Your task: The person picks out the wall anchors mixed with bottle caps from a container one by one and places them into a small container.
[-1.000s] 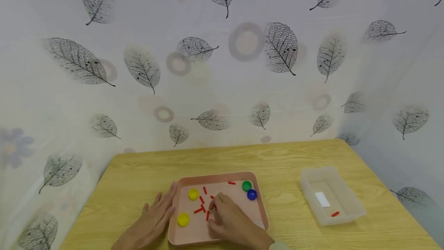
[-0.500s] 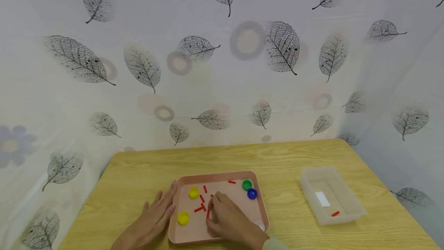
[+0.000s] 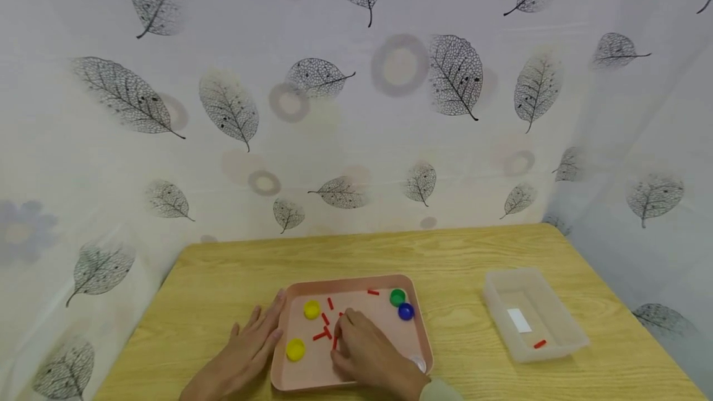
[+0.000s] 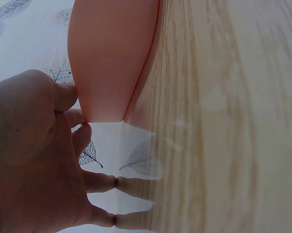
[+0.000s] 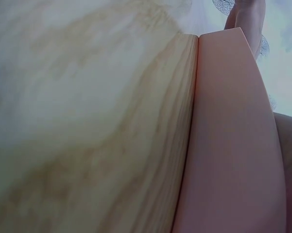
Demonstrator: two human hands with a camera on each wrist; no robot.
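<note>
A shallow pink tray point(image 3: 348, 382) lies on the wooden table, holding several short red sticks point(image 3: 320, 336). My left hand point(image 3: 245, 351) lies along the tray's left side with fingers extended. In the left wrist view, its thumb and nearest fingers are right at the tray wall point(image 4: 111, 58), while other fingertips meet the table. My right hand point(image 3: 367, 348) reaches over the tray's front edge, fingers curled down among the sticks. One red stick point(image 3: 335, 343) shows between its index finger and thumb; I cannot tell if it is pinched. The right wrist view shows mostly the tray's outer wall point(image 5: 228, 136).
Two yellow caps point(image 3: 312, 309) sit in the tray's left part. A green cap point(image 3: 397, 297) and a blue cap point(image 3: 406, 311) stand at its back right, a clear round piece point(image 3: 418, 363) at front right. Further right is a translucent bin point(image 3: 548, 351) with a red stick inside.
My right hand has shifted slightly left and its fingers have drawn in a little, uncovering more of the clear round piece. My left hand stays against the tray.
</note>
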